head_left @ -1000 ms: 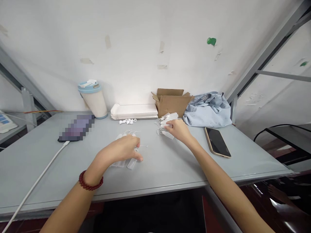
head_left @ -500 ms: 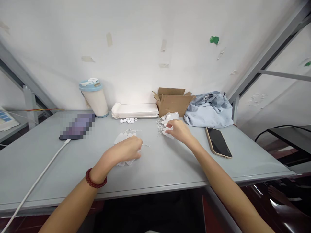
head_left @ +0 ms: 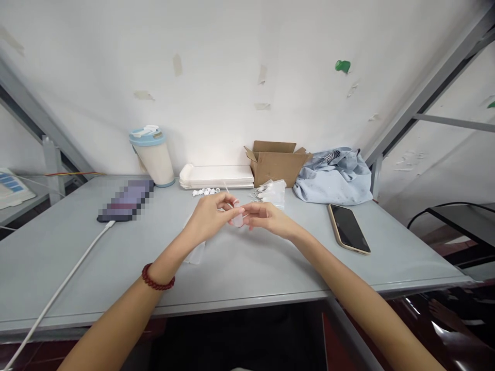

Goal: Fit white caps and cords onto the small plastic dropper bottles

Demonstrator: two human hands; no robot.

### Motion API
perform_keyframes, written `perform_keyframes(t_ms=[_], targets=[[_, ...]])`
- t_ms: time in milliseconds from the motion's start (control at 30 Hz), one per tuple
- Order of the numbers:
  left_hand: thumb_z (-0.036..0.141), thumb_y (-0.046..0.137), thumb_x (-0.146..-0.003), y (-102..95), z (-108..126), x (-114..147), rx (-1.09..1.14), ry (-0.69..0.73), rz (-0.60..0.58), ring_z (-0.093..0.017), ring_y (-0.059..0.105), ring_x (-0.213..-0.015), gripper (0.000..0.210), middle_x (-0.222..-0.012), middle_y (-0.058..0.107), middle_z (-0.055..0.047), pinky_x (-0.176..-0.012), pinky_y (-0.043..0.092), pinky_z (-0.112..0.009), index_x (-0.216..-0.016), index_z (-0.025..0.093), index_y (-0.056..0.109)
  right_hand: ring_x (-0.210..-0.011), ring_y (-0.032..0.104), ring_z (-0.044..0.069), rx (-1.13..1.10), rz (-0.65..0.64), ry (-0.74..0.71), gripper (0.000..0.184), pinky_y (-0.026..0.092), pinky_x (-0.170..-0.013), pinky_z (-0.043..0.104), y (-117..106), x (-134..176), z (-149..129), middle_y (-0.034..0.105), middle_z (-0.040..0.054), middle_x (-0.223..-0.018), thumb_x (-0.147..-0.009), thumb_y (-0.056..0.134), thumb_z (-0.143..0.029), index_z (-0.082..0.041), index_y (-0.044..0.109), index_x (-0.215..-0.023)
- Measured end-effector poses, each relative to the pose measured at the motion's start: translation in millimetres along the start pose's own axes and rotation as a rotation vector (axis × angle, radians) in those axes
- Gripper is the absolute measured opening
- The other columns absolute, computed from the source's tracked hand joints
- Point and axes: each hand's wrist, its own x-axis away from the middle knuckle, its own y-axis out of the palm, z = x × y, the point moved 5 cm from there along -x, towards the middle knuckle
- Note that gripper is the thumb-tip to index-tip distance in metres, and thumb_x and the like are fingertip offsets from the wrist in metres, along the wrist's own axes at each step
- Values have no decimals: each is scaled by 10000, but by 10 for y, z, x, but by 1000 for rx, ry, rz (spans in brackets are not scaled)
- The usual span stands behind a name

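Over the middle of the table, my left hand (head_left: 214, 214) and my right hand (head_left: 266, 219) meet, fingers closed around a small translucent white plastic piece (head_left: 237, 219). A thin white stem (head_left: 227, 188) sticks up above my left fingers. Its exact kind is hard to make out, since fingertips cover part of it. Beneath my left wrist lie more translucent white pieces (head_left: 197, 253), mostly hidden by the hand. Beyond my right hand is a small heap of clear plastic pieces with thin white ends (head_left: 273, 192). Several small white caps (head_left: 204, 191) lie behind my left hand.
At the back stand a blue-lidded cup (head_left: 154, 159), a stack of white trays (head_left: 216, 176), an open cardboard box (head_left: 278, 167) and a bunched light-blue cloth (head_left: 334, 178). A phone (head_left: 348, 228) lies right; another phone (head_left: 127, 201), with a white cable (head_left: 69, 278), lies left.
My left hand has lifted from the pieces on the left and moved up and right. My right hand has left the heap near the box and come left to meet it.
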Motion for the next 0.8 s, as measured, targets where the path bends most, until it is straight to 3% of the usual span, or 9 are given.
perform_keyframes(t_ms=[133,233,367,533,800], targets=[[353,655,-761,11,-2,-5,79,45,27,-150,623,-565,206,-705,671,-11,-584,509,-274,-826,161,621,-838,682,174,-68,59,-25,316,516,-698,279,50,-14,19,683,70,-1029,-818,620,-290,-181,622,-1115],[362,611,-810,18,-33,-1,64,106,65,-161,643,-656,220,-780,689,-32,-670,540,-293,-884,159,653,-763,692,169,-73,151,4,359,505,-634,260,30,-21,48,698,60,-931,-821,626,-305,-178,580,-1153],[355,515,-882,11,-35,3,41,193,95,-159,631,-759,251,-894,687,-42,-671,538,-258,-880,178,693,-703,687,162,-114,177,15,433,496,-594,251,27,-13,29,677,28,-851,-796,658,-292,-193,515,-1193],[327,561,-848,-16,-18,-13,131,173,90,-157,614,-762,220,-887,686,-41,-664,533,-249,-801,169,706,-677,673,154,-125,159,-12,428,497,-591,258,40,-12,28,654,24,-846,-789,659,-279,-194,495,-1175],[308,704,-730,-24,-106,-37,298,61,107,-193,624,-908,200,-925,677,-41,-794,519,-300,-858,166,644,-624,644,133,-95,208,-26,380,490,-566,255,1,-22,49,640,7,-801,-788,653,-271,-203,503,-1131]])
